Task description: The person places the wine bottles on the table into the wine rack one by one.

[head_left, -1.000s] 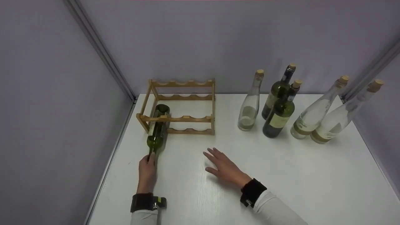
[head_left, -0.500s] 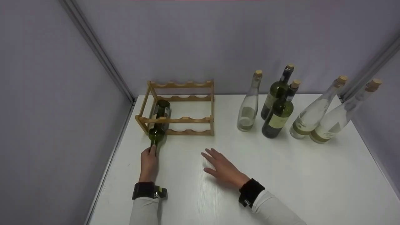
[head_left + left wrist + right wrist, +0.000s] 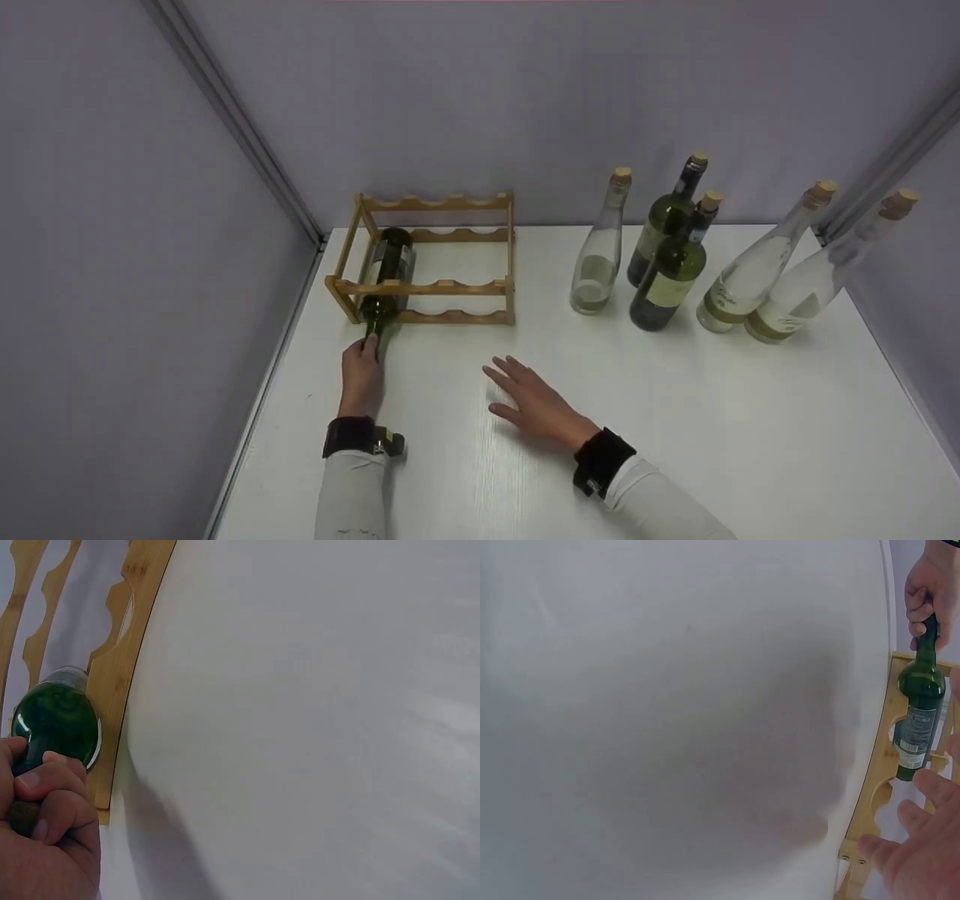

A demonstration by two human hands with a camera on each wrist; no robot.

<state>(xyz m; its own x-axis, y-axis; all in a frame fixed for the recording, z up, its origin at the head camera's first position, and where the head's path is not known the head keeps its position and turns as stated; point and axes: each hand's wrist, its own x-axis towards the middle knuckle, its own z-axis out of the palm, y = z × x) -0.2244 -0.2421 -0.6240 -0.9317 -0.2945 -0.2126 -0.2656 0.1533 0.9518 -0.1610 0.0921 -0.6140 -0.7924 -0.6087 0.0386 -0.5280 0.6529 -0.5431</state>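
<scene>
My left hand (image 3: 362,379) grips the neck of a dark green wine bottle (image 3: 391,259). The bottle lies on its side in the leftmost place of the lower level of a wooden wine rack (image 3: 477,288), base toward the back wall and neck toward me. In the left wrist view, curled fingers (image 3: 60,799) wrap the neck below the bottle's green shoulder (image 3: 56,727), which sits at the rack's front bar. The right wrist view shows the bottle's label (image 3: 919,727). My right hand (image 3: 538,403) is spread over the white table, holding nothing.
On the right stand a clear corked bottle (image 3: 596,270), two green wine bottles (image 3: 667,289) (image 3: 660,225) and two more clear bottles (image 3: 739,292) (image 3: 795,300). Grey walls enclose the white table (image 3: 465,465) at the back and sides.
My left hand has moved forward, sliding the wine bottle deeper into the rack toward the back wall. My right hand has stayed almost still.
</scene>
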